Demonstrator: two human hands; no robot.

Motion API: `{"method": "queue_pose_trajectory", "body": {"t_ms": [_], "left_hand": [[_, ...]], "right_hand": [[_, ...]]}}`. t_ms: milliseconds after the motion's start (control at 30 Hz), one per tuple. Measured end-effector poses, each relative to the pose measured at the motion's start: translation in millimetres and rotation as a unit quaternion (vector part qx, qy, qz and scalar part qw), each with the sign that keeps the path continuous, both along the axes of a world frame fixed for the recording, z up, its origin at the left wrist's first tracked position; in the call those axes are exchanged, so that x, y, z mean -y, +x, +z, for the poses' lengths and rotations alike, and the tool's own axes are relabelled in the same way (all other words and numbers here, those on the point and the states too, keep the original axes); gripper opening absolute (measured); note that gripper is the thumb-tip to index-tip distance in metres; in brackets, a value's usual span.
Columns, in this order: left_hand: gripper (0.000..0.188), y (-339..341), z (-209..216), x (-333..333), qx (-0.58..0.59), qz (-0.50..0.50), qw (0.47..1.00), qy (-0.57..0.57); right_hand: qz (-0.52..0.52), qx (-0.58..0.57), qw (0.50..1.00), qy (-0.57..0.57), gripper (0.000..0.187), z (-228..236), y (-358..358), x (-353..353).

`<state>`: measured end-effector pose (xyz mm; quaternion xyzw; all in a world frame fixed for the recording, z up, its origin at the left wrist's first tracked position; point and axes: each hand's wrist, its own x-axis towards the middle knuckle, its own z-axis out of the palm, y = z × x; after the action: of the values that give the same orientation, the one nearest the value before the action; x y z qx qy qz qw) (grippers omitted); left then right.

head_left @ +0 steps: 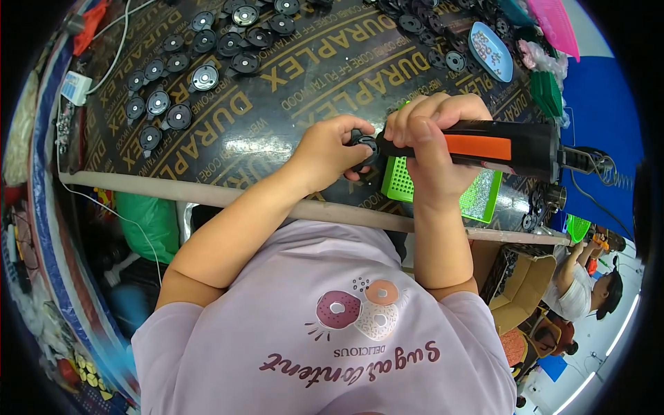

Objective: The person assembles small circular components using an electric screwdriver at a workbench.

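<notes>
My left hand (319, 155) pinches a small black round plastic part (363, 153) between thumb and fingers, just above the table's near edge. My right hand (443, 138) is wrapped round a black and orange electric screwdriver (522, 149), held almost level. The tool's front end points left at the round part; I cannot tell whether its bit touches it. Below my right hand lies a bright green tray (400, 188), partly hidden by the hand and holding many small shiny pieces, likely screws.
Several black round parts with discs (205, 77) lie across the far left of the dark printed table (263, 114). More black parts (415, 26) are heaped at the far right, by a light blue dish (499, 68) of small pieces. A coiled cord (615, 173) trails from the screwdriver. Another person (577, 287) sits at right.
</notes>
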<state>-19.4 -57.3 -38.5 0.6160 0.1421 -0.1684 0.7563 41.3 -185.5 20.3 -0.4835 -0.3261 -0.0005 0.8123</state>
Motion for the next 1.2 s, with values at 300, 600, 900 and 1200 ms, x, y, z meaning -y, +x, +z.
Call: {"method": "queue_pose_trajectory", "body": {"t_ms": [300, 600, 900, 1200], "left_hand": [[0.027, -1, -15, 1, 0.049, 0.014, 0.998, -0.026], [0.023, 0, -7, 2, 0.024, 0.008, 1.000, -0.014], [0.023, 0, 2, -1, -0.030, 0.000, 0.999, -0.013], [0.030, -2, 7, -2, -0.057, 0.028, 0.985, -0.158]], "right_hand": [[0.037, 0.089, 0.991, -0.089, 0.023, -2, -5, -2], [0.045, 0.047, 0.996, -0.059, 0.023, -6, -5, 1], [0.044, 0.089, 0.995, 0.033, 0.028, 28, 11, 30], [-0.235, -0.052, 0.967, -0.079, 0.019, 1, 41, 65]]}}
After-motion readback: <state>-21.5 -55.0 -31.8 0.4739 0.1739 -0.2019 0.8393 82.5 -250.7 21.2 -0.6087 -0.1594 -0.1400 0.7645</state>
